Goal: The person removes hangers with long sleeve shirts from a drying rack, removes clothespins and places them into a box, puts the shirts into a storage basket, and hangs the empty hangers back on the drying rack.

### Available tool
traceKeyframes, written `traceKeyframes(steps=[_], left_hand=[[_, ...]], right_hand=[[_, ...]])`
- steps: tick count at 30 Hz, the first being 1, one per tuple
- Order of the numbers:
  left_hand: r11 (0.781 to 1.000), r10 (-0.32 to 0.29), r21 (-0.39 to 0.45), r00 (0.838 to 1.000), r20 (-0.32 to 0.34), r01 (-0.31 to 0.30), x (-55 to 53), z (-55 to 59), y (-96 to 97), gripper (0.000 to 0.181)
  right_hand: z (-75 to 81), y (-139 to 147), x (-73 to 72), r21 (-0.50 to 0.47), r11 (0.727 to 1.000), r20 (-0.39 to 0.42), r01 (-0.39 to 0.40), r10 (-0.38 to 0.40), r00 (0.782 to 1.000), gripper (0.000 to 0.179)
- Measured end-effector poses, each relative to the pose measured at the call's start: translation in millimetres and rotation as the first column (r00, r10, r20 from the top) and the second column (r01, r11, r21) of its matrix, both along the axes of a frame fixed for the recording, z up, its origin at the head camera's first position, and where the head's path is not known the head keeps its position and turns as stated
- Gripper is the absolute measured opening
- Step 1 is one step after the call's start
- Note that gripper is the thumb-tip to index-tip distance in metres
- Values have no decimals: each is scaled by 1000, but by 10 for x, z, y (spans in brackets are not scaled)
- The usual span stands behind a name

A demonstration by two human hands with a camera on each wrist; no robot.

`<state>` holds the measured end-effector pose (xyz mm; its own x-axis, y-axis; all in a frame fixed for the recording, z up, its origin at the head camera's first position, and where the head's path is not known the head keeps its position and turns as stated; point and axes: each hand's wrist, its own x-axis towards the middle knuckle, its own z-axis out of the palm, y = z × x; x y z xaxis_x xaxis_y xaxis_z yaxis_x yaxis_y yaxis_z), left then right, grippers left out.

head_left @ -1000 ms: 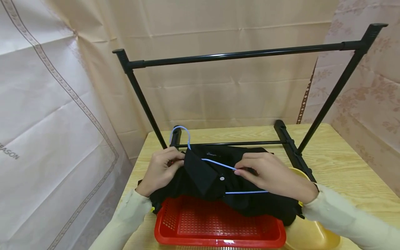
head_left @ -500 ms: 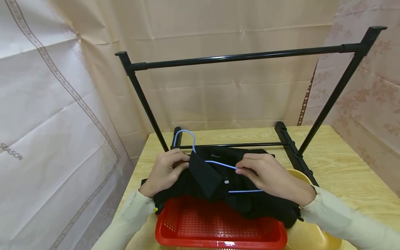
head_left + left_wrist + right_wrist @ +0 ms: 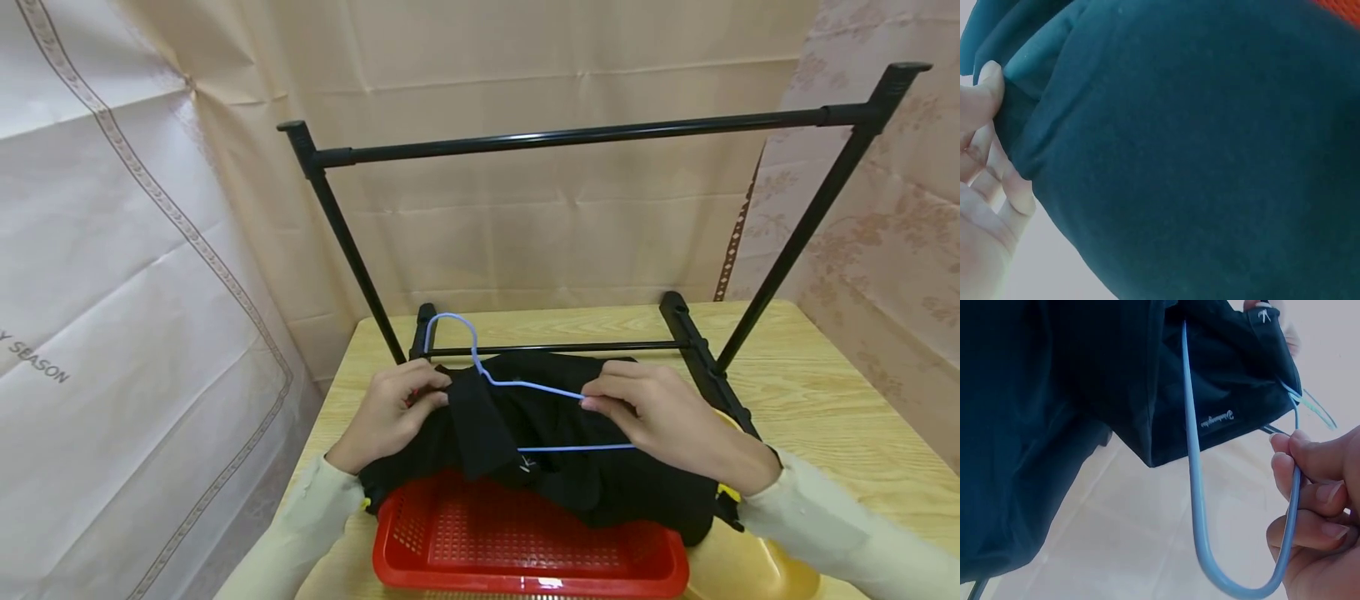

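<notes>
A black collared shirt lies bunched over the front of the table, its collar toward the left. My left hand pinches the cloth beside the collar; the left wrist view shows thumb and fingers on a fold of the shirt. A blue hanger runs partly inside the neck opening, its hook standing up at the collar. On the hanger's upper arm, my right hand grips with thumb and fingers. In the right wrist view, the rounded end of the hanger hangs outside the shirt, near a small printed label.
Below the shirt sits a red perforated basket. A yellow basin stands at its right, partly under the right sleeve. Behind rises a black rack with its feet on the wooden table. Cloth sheets hang around.
The hanger and right hand have shifted slightly right, and more of the hanger below its hook shows. The collar flap has turned leftward; its white button no longer shows. Both hands keep their hold.
</notes>
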<state>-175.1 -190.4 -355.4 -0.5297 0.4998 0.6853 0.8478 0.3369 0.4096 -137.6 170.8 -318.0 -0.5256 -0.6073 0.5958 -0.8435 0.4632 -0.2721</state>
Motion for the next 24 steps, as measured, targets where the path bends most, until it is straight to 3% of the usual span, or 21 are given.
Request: traceKeyframes(steps=[11,24], left_hand=[[999,15,-33,1000,-11,-16,9,-26,-109,23],[998,39,-43,999,0,-39,15,-39,-285,26]], right_hand=[[74,205,35,-51,998,-25,25,-27,999,4],[137,431,64,-30,989,-7,145,-145,989,31]])
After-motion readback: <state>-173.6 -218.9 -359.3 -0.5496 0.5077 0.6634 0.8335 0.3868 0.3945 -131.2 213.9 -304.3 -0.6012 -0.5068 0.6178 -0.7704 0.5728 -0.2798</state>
